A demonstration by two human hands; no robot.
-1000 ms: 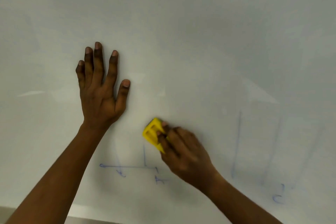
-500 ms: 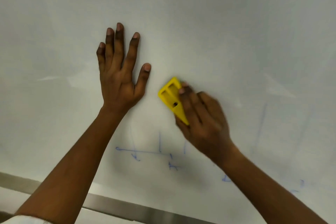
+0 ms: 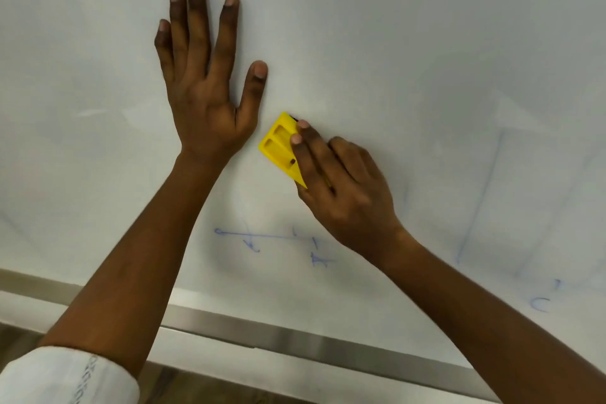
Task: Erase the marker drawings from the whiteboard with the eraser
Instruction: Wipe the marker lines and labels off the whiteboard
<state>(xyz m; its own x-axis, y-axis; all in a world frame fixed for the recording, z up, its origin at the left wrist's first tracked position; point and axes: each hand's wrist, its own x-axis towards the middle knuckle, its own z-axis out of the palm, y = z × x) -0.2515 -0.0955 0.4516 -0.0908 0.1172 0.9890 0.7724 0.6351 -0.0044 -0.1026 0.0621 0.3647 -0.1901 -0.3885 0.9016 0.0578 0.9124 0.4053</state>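
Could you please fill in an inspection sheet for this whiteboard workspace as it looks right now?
Surface: whiteboard, mostly clean, faint smears.
Job's things: yellow eraser pressed against the board; blue line drawing and letter below it not yet erased; fainter long blue lines and a curved mark at right.
Clutter: nothing seen.
Grippers: left hand flat on the board, fingers spread, empty; right hand holds the eraser.
Cables: nothing seen.
Surroundings: metal frame along the board's lower edge; white sleeve on the left arm.
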